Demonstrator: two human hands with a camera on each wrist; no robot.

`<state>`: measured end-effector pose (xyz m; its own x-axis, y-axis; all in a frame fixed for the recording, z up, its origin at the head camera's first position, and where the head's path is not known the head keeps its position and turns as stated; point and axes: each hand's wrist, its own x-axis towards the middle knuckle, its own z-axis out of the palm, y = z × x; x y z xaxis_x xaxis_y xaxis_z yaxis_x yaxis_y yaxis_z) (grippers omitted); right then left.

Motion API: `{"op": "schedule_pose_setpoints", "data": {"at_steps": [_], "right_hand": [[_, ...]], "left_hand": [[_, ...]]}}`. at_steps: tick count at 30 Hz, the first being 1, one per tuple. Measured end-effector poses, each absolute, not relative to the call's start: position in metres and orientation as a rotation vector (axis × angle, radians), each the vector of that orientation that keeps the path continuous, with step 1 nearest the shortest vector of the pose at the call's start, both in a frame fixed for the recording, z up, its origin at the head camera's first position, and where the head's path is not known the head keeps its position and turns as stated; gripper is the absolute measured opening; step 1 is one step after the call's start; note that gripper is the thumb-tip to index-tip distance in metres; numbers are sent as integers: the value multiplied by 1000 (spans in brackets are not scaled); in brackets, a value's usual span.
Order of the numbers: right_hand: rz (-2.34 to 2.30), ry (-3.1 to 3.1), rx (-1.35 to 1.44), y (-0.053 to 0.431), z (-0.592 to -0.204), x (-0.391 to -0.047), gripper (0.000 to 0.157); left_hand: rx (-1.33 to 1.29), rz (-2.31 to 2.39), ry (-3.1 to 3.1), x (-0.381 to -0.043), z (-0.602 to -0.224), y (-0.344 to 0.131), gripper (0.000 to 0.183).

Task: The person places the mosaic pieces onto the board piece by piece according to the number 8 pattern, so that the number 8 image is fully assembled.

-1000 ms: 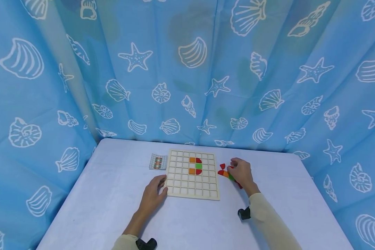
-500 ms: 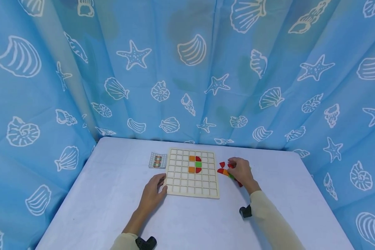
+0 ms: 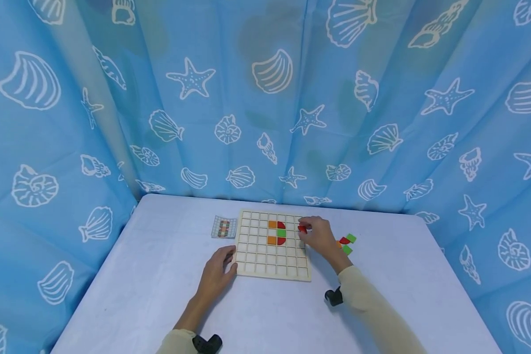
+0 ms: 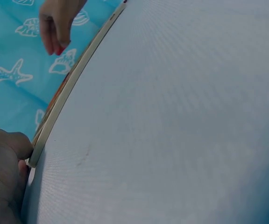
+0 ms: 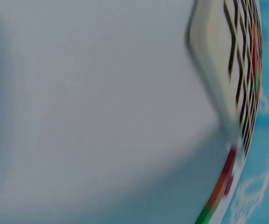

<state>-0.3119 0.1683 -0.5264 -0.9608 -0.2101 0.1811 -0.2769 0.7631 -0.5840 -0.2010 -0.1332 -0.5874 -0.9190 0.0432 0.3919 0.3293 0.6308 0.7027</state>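
Observation:
My left hand holds the lower left corner of a pale wooden grid board. In the left wrist view its thumb presses against the edge of the board. Over the board's right side, my right hand pinches a small red piece between thumb and fingertips. The left wrist view shows the red piece raised above the board. Set in the grid are two orange squares, one of them the upper orange square, a green square and two red rounded pieces, including the lower red piece.
Loose red, orange and green pieces lie right of the board, among them a green piece; my right hand and forearm hide some. A pattern card lies left of the board. A blue shell-print curtain hangs behind the white table.
My right hand has moved left from the loose pieces to over the board's right edge, carrying a red piece. My left hand stays at the board's corner.

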Motion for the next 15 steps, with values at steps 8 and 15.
{"op": "schedule_pose_setpoints", "data": {"at_steps": [8, 15], "right_hand": [[1105, -2855, 518, 114, -528, -304, 38], [1154, -2774, 674, 85, -534, -299, 34]], "left_hand": [[-309, -1234, -2499, -202, -589, -136, 47], [-293, -1241, -2507, -203, -589, -134, 47]]}}
